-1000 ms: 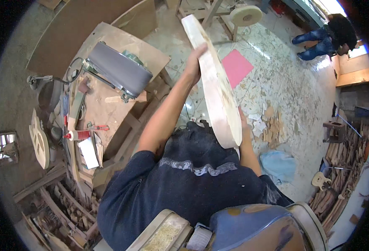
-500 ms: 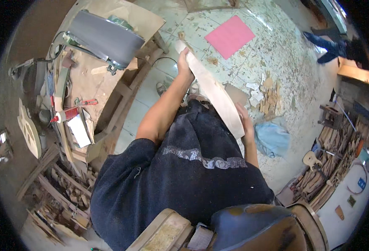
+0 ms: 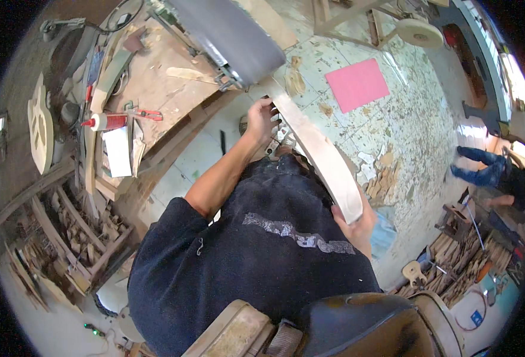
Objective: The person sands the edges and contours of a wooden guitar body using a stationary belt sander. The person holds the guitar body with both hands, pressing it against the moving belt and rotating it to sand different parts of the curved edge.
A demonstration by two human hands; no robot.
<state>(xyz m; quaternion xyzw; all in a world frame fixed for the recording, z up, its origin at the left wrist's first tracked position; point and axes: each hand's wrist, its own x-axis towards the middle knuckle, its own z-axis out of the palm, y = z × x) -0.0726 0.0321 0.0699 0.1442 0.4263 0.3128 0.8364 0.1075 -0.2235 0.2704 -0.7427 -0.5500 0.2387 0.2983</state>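
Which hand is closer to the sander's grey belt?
Left. The left hand grips the curved wooden piece just below the sanding belt; the right hand holds its far lower end.

Your left hand [image 3: 262,119] grips the upper end of the curved wooden piece [image 3: 319,152], whose top touches the belt sander [image 3: 227,33] at twelve o'clock. Your right hand [image 3: 354,223] holds its lower end toward four o'clock. The workbench [image 3: 155,77] lies at ten o'clock, bearing the sander, a glue bottle [image 3: 105,122] and a clamp [image 3: 140,112] just beside it. At one o'clock a flat sheet [image 3: 357,83] lies on the floor [image 3: 417,131]. Another person [image 3: 491,172] stands at three o'clock. Stacked wooden parts [image 3: 453,262] sit at four o'clock, more pieces [image 3: 66,238] at eight o'clock.
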